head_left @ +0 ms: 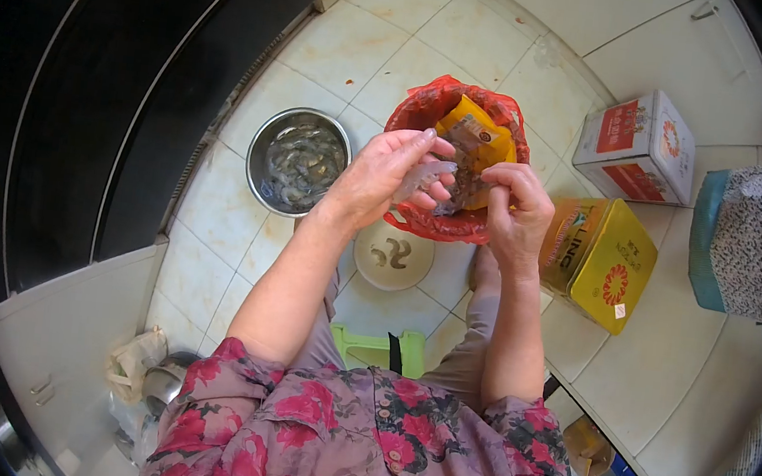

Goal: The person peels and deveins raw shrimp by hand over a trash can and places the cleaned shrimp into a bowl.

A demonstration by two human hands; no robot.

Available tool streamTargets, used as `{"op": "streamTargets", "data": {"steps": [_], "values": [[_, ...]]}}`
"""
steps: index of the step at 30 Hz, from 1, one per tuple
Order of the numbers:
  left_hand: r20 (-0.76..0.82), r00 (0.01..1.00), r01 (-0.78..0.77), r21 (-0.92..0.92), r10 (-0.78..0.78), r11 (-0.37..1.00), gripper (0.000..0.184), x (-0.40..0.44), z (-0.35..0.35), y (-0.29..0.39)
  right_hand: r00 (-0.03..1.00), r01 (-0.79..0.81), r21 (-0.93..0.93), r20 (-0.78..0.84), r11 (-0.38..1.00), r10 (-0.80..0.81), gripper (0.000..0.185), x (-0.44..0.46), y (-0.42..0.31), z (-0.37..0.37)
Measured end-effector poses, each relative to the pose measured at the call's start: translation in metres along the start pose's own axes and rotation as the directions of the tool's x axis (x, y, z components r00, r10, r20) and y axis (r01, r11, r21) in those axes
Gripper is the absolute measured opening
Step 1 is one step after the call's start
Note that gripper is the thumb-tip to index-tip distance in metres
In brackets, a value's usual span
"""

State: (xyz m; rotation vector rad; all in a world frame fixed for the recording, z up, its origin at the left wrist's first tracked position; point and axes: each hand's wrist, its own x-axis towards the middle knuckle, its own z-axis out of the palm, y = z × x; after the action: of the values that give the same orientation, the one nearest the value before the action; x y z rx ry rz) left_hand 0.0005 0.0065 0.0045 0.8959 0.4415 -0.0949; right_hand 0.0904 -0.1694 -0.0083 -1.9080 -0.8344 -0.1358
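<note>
My left hand (394, 173) is closed around a grey, translucent shrimp (423, 178), held above a bin lined with a red plastic bag (412, 108). To its right, my right hand (522, 204) is raised over the bin's edge, thumb and fingers pinched together; whatever may be between them is too small to make out. Inside the bin lie a yellow packet (478, 130) and greyish scraps. A steel bowl (254, 157) of whole-looking shrimp in liquid stands on the floor at left. Below my hands, a white bowl (391, 280) contains a few shrimp.
A green plastic stool (353, 338) is between my legs. On the right stand a yellow tin (617, 265), a white-and-red carton (638, 139) and a patterned cloth-covered object (752, 242). Dark cabinet fronts (138, 95) line the left. Bags and a metal pot (163, 384) sit lower left.
</note>
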Motion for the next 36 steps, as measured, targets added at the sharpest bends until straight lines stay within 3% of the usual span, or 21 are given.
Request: {"op": "streamTargets", "data": {"steps": [2, 4, 7, 11, 14, 21, 23, 26, 33, 35, 36], "values": [[0.003, 1.0, -0.021, 0.025, 0.02, 0.999, 0.043, 0.001, 0.003, 0.001, 1.0, 0.009, 0.011, 0.029, 1.0, -0.009, 0.007, -0.001, -0.001, -0.002], [0.003, 0.999, -0.038, 0.049, 0.038, 0.998, 0.047, 0.003, 0.006, 0.001, 0.954, -0.3, 0.127, 0.071, 0.946, 0.293, 0.019, 0.0, -0.017, -0.002], [-0.024, 0.999, -0.044, 0.115, 0.047, 0.992, 0.052, 0.005, 0.01, -0.001, 0.957, -0.274, 0.123, 0.136, 0.954, 0.257, 0.028, -0.005, -0.007, -0.001], [0.007, 0.996, -0.088, 0.177, 0.088, 0.98, 0.053, 0.009, 0.016, -0.007, 0.945, -0.297, 0.212, 0.204, 0.931, 0.255, 0.024, -0.009, -0.002, 0.006], [0.041, 0.995, -0.1, 0.171, 0.095, 0.98, 0.052, 0.01, 0.019, -0.012, 0.967, -0.117, 0.116, 0.24, 0.986, 0.086, 0.019, -0.006, -0.008, 0.005], [0.063, 0.998, -0.007, 0.26, -0.01, 0.966, 0.039, 0.007, 0.018, -0.007, 0.962, -0.118, 0.041, 0.254, 0.992, 0.103, 0.011, -0.007, -0.007, 0.002], [0.048, 0.999, -0.018, 0.279, 0.005, 0.96, 0.035, 0.006, 0.016, -0.006, 0.9, -0.414, 0.259, 0.259, 0.873, 0.35, 0.008, -0.01, -0.006, 0.002], [0.039, 0.999, -0.024, 0.277, 0.013, 0.96, 0.028, 0.004, 0.013, -0.002, 0.828, -0.557, 0.334, 0.299, 0.76, 0.475, 0.009, -0.005, -0.013, -0.006], [0.09, 0.995, -0.05, 0.239, 0.029, 0.97, 0.027, 0.002, 0.011, 0.0, 0.845, -0.509, 0.592, 0.207, 0.625, 0.493, 0.012, -0.004, -0.005, -0.004], [0.083, 0.994, -0.087, 0.221, 0.07, 0.971, 0.027, 0.002, 0.013, -0.001, 0.816, -0.522, 0.711, 0.256, 0.472, 0.518, 0.014, -0.003, -0.005, -0.004], [0.075, 0.991, -0.124, 0.203, 0.11, 0.971, 0.028, 0.002, 0.013, -0.002, 0.817, -0.521, 0.711, 0.256, 0.472, 0.517, 0.014, -0.003, -0.006, -0.004]]}}
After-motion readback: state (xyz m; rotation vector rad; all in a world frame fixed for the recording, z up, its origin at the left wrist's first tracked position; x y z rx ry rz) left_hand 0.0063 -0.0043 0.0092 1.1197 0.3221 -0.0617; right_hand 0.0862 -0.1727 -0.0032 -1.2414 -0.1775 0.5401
